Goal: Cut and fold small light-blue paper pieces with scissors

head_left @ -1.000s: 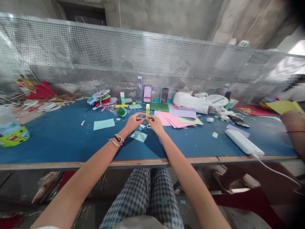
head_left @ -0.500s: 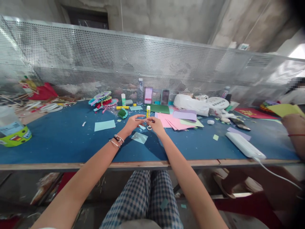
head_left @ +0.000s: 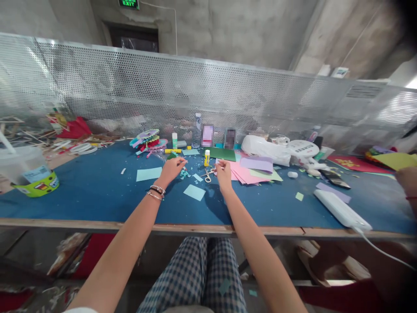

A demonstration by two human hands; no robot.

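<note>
Two hands that met in front of the glue stick (head_left: 207, 158) half a second ago are now parted, one on each side of it. The left hand (head_left: 171, 170) is left of the glue stick, its grip drawn nearly closed, thumb near fingertips; whether anything small is pinched there, I cannot tell. It now covers part of the green rosette (head_left: 172, 155), which showed clear of it before. The right hand (head_left: 223, 174) is just right of the glue stick, in front of the left edge of the pink paper (head_left: 243, 174), fingers curled in towards the thumb; I cannot tell whether that grip has hold of anything. Scissors (head_left: 207, 178), mostly hidden earlier, now show on the tabletop (head_left: 107, 195) just nearer the person than the glue stick. Blue scraps (head_left: 184, 173), too, have come into view left of it. Unchanged are the glue stick, upright, the blue sheet (head_left: 194, 192) lying nearer the person than it, and the green card (head_left: 222, 154) just behind it.
</note>
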